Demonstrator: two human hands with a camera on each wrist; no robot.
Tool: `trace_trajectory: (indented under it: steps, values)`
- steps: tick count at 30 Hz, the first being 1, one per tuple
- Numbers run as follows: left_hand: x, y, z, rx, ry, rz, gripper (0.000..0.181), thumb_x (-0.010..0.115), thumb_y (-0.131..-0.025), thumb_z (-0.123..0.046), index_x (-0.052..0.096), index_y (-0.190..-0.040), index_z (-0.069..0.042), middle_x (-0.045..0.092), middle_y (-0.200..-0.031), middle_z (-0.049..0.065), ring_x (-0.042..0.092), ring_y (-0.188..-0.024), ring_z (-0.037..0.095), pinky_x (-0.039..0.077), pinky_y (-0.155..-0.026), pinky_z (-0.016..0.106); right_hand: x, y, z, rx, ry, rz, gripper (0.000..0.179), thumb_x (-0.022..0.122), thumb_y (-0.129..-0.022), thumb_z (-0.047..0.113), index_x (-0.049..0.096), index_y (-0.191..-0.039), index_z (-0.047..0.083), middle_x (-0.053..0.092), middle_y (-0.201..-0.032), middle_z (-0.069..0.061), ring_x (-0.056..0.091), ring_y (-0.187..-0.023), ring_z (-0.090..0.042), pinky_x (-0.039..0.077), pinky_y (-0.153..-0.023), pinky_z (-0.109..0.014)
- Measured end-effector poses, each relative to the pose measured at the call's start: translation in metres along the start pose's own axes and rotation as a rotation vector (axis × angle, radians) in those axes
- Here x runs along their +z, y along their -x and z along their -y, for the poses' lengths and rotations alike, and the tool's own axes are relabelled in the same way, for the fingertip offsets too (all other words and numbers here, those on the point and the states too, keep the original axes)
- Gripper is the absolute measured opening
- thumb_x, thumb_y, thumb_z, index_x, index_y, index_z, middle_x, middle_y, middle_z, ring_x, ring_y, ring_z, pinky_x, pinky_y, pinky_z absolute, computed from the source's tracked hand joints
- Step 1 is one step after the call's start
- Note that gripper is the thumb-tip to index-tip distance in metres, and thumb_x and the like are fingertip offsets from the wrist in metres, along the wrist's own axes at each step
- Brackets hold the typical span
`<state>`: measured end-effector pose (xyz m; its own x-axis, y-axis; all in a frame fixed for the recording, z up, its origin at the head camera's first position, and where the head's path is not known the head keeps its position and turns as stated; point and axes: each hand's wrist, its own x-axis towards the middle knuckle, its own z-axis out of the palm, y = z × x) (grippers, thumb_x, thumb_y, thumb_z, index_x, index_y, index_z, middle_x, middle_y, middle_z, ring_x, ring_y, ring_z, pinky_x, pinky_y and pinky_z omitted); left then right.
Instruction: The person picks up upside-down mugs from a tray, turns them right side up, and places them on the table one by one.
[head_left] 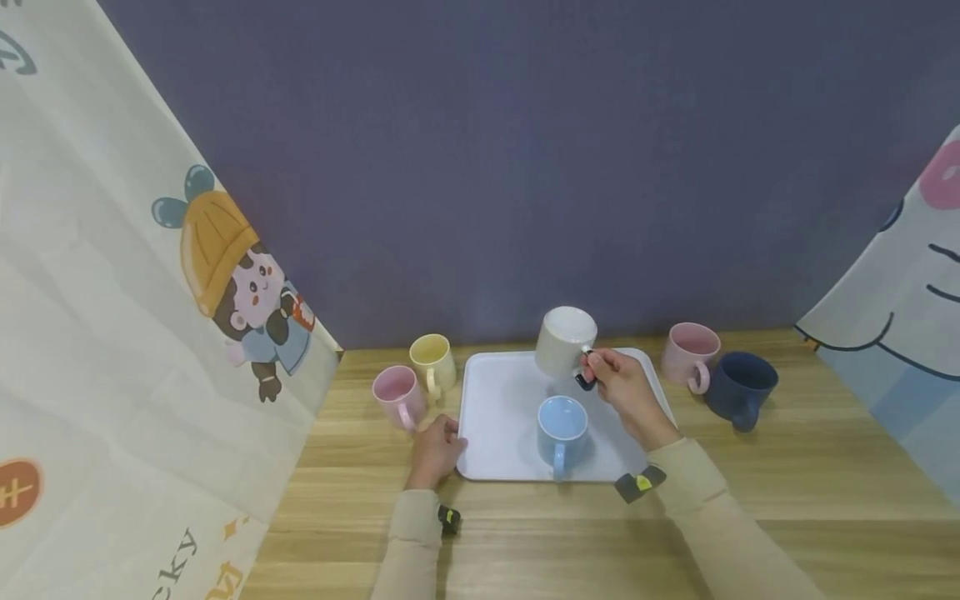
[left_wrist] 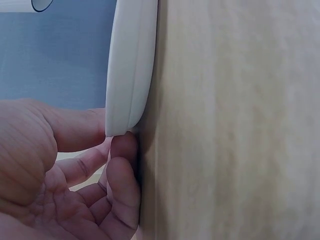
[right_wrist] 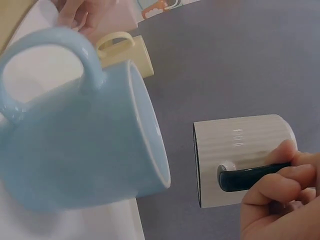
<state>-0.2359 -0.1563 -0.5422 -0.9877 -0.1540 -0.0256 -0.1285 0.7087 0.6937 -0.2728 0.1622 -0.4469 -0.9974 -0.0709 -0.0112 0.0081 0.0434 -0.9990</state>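
Pale sleeves [head_left: 735, 537] lie nearest. Over the far part of the tray [head_left: 491, 400], the right hand [head_left: 626, 392] grips the white mug [head_left: 558, 354] by its dark handle [right_wrist: 242, 179]. It looks upside down, mouth facing the tray, long way nearly upright, handle pointing to the tray's right side. The left hand [head_left: 437, 452] pinches the tray's left edge. Work seems part done: the blue mug [head_left: 562, 427] stands on the tray; the white one isn't down yet. Four other mugs [head_left: 397, 387] stand beside the tray.

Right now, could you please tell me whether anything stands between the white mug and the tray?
Nothing visible stands between the white mug in the right hand and the far part of the tray. The light blue mug stands on the tray's near side.
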Motion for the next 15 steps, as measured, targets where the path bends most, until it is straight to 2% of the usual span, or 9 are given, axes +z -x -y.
trace_trajectory:
  steps: [5, 9, 12, 15]
  values:
    - [-0.0001, 0.0006, -0.0005, 0.003, 0.006, -0.004, 0.022, 0.074, -0.088, -0.012, 0.066, -0.107, -0.005, 0.067, -0.086, 0.009, 0.06, -0.075, 0.021, 0.049, -0.069, 0.036, 0.001, 0.0015, -0.0012, -0.006, -0.101, 0.022, 0.034, 0.045, -0.11, 0.022, 0.055, -0.113, -0.01, 0.054, -0.077, 0.008, 0.033, -0.056, -0.003, 0.029, -0.053, -0.017]
    - [-0.0014, 0.0017, -0.0022, -0.003, 0.009, -0.003, 0.022, 0.074, -0.088, -0.012, 0.066, -0.108, -0.004, 0.067, -0.086, 0.009, 0.06, -0.075, 0.022, 0.049, -0.069, 0.036, 0.0008, 0.0034, -0.0019, 0.017, -0.212, 0.06, 0.028, 0.042, -0.11, 0.022, 0.054, -0.107, -0.004, 0.054, -0.078, 0.008, 0.032, -0.054, -0.003, 0.028, -0.052, -0.017]
    - [-0.0018, 0.0026, -0.0026, 0.003, 0.005, -0.005, 0.022, 0.074, -0.088, -0.011, 0.066, -0.108, -0.004, 0.067, -0.085, 0.009, 0.06, -0.075, 0.022, 0.049, -0.068, 0.036, 0.0001, 0.0049, -0.0044, 0.038, -0.341, 0.102, 0.025, 0.042, -0.109, 0.023, 0.055, -0.103, 0.004, 0.054, -0.079, 0.007, 0.033, -0.055, -0.003, 0.029, -0.053, -0.016]
    - [-0.0015, 0.0032, -0.003, -0.011, 0.012, -0.002, 0.022, 0.074, -0.088, -0.012, 0.066, -0.108, -0.004, 0.066, -0.086, 0.009, 0.059, -0.075, 0.021, 0.048, -0.068, 0.035, -0.0007, 0.0057, -0.0071, 0.063, -0.524, 0.161, 0.025, 0.04, -0.109, 0.023, 0.057, -0.099, 0.009, 0.055, -0.08, 0.007, 0.034, -0.056, -0.003, 0.03, -0.052, -0.015]
